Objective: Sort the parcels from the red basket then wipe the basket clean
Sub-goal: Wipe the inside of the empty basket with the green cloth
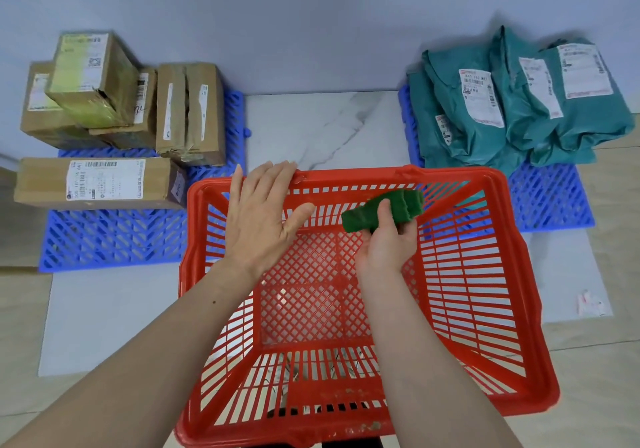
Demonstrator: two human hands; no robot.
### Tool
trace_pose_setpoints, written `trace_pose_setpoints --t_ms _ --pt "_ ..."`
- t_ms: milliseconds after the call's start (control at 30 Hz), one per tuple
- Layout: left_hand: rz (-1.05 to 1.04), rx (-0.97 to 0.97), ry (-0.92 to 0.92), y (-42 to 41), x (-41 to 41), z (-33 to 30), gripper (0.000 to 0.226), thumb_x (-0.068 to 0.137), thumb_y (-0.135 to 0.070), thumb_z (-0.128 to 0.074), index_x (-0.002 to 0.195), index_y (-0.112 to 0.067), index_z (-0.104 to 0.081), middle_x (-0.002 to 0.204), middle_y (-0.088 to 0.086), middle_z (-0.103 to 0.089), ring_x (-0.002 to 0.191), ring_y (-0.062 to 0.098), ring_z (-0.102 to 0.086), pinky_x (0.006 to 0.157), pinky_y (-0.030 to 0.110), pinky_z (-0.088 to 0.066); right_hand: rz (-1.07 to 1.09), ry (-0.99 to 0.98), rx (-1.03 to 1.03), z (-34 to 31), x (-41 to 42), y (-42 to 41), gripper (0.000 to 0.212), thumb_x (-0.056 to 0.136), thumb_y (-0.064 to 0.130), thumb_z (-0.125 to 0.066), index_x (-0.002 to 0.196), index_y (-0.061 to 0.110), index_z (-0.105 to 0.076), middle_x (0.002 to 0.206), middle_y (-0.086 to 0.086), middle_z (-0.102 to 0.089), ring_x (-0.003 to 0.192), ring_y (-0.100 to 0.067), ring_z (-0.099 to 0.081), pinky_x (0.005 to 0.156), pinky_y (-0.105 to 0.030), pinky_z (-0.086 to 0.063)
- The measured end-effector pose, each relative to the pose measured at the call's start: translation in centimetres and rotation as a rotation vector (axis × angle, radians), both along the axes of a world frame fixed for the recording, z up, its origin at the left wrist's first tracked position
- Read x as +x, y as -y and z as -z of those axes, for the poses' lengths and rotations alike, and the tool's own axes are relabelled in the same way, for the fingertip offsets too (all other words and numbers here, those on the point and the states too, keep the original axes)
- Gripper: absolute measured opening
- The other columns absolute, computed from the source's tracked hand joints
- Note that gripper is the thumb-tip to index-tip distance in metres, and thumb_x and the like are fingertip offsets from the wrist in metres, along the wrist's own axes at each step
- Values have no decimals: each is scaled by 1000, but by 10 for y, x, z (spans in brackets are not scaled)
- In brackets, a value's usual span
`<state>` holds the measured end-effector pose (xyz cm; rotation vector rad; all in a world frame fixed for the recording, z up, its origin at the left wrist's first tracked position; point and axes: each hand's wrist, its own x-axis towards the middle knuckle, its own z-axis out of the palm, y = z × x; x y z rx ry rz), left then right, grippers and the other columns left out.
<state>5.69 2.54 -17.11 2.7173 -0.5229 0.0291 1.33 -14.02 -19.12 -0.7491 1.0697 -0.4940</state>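
The red basket (485, 274) stands on the floor in front of me, with no parcels in it. My right hand (388, 243) is inside it near the far wall and grips a folded green cloth (381, 210). My left hand (263, 215) hovers flat with straight fingers over the basket's far left corner, fingertips near the rim. Several cardboard box parcels (104, 108) sit on a blue mat (114, 239) at the left. Several teal bag parcels (512, 101) lie on another blue mat (550, 198) at the right.
A grey wall runs behind both piles. A white marble-pattern tile (322, 128) lies between the mats, beyond the basket. Beige floor (595, 361) surrounds it. A small crumpled scrap (588, 303) lies on the floor to the right of the basket.
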Motion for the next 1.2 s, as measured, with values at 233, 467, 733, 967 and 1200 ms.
trace_pose_setpoints --t_ms 233,467,733,967,1200 --pt "71 -7 17 -7 2 -1 63 101 -56 -29 150 -18 -39 151 2 -46 142 20 -36 123 42 -4 -144 -64 70 3 0 -45 24 90 2 -69 112 12 -73 108 -5 -73 109 -25 -68 93 -41 -56" --pt "112 -22 8 -13 5 -1 60 102 -51 -29 152 -19 -39 155 0 -41 145 18 -34 124 41 -7 -281 36 269 3 -2 -90 24 93 9 -67 117 5 -71 114 -10 -74 109 -28 -70 93 -45 -57" --pt "106 -80 -28 -14 4 -4 60 102 -52 -25 152 -21 -39 156 -1 -40 147 16 -30 124 39 -3 -245 130 497 -13 4 -86 24 99 8 -57 122 6 -66 118 -15 -72 110 -29 -69 81 -37 -60" --pt "81 -120 -51 -11 3 -4 62 102 -54 -22 151 -22 -40 155 -2 -42 147 15 -30 124 38 0 74 132 510 -23 -2 -6 34 100 14 -55 133 4 -56 127 -19 -63 114 -29 -63 69 -36 -62" --pt "84 -116 -71 -11 2 -4 66 101 -58 -16 152 -22 -37 156 -1 -40 148 15 -28 123 37 4 169 181 356 -24 7 16 26 101 18 -56 126 17 -61 126 -7 -62 109 -20 -60 85 -35 -55"
